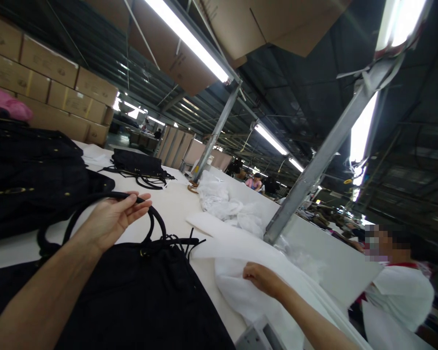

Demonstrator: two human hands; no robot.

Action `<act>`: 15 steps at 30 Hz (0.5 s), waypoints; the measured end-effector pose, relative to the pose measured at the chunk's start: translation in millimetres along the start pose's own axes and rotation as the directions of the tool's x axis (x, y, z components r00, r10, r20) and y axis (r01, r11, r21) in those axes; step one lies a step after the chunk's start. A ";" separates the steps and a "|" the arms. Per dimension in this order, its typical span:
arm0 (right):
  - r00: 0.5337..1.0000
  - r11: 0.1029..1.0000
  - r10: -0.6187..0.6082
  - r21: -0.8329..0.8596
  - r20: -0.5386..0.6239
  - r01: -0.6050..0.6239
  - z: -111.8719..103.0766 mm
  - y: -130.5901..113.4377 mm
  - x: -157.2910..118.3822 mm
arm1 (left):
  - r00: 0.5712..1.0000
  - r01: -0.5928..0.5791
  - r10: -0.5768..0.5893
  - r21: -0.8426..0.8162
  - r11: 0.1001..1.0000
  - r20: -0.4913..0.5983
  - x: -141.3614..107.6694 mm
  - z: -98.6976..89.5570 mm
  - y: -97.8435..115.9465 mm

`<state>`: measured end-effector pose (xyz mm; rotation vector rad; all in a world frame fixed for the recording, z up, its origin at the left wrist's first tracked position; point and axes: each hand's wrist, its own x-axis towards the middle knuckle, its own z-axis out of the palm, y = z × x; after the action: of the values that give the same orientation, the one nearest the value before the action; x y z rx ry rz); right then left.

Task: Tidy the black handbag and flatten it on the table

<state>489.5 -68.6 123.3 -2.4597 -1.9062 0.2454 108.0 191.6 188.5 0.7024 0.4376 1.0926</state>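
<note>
My left hand (113, 218) curls around the looped handles (95, 197) of a black handbag (138, 296) that lies flat on the white table (175, 204) in front of me. My right hand (263, 279) grips the edge of a white cloth bag (241, 291) spread beside the handbag, to its right. Thin black straps (184, 240) trail from the handbag's top across the table.
A pile of black bags (29, 170) sits at the left, another black bag (138, 165) farther back. Crumpled white wrapping (226, 204) lies near a slanted metal post (314, 165). Cardboard boxes (47, 78) stack at the left. A person in white (397, 287) sits across the low divider.
</note>
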 end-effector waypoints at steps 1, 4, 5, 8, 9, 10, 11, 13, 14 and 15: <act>1.000 1.000 0.007 -0.004 0.000 -0.007 -1.6 3.4 -0.3 | 1.000 -0.002 0.002 -0.001 1.000 0.002 1.1 -1.1 -0.6; 0.998 0.999 0.050 -0.010 -0.027 -0.050 -5.3 10.8 -3.5 | 1.000 -0.009 0.009 -0.011 1.000 0.017 4.9 -5.3 -3.1; 0.996 0.997 0.076 -0.008 -0.044 -0.076 -5.2 11.8 -4.6 | 1.000 -0.011 0.011 -0.014 1.000 0.020 5.8 -6.3 -3.9; 0.981 0.984 0.178 0.009 -0.075 -0.178 1.4 9.0 -3.4 | 1.000 -0.012 0.012 -0.016 1.000 0.025 6.6 -7.2 -5.1; 0.973 0.976 0.216 0.015 -0.080 -0.216 5.4 6.3 -1.3 | 1.000 -0.010 0.011 -0.016 1.000 0.026 6.5 -6.9 -5.2; 0.964 0.967 0.254 0.023 -0.085 -0.253 10.1 2.8 1.7 | 1.000 -0.009 0.009 -0.015 1.000 0.026 6.4 -6.6 -5.2; 0.953 0.957 0.290 0.033 -0.091 -0.288 14.9 -0.9 5.2 | 1.000 -0.008 0.009 -0.013 1.000 0.027 6.3 -6.3 -5.2; 0.931 0.936 0.351 0.064 -0.103 -0.346 23.9 -8.3 13.1 | 0.999 -0.011 0.012 -0.009 1.000 0.032 6.5 -6.3 -5.4; 0.920 0.925 0.378 0.084 -0.105 -0.371 27.5 -11.2 16.8 | 0.999 -0.013 0.014 -0.006 1.000 0.034 6.7 -6.7 -5.6; 0.909 0.913 0.404 0.107 -0.103 -0.394 30.3 -13.4 20.2 | 0.999 -0.016 0.016 -0.005 1.000 0.035 6.9 -7.1 -5.8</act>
<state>477.4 -48.2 92.6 -2.7121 -1.3015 0.1681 110.0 198.3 179.5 0.7212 0.4005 1.0950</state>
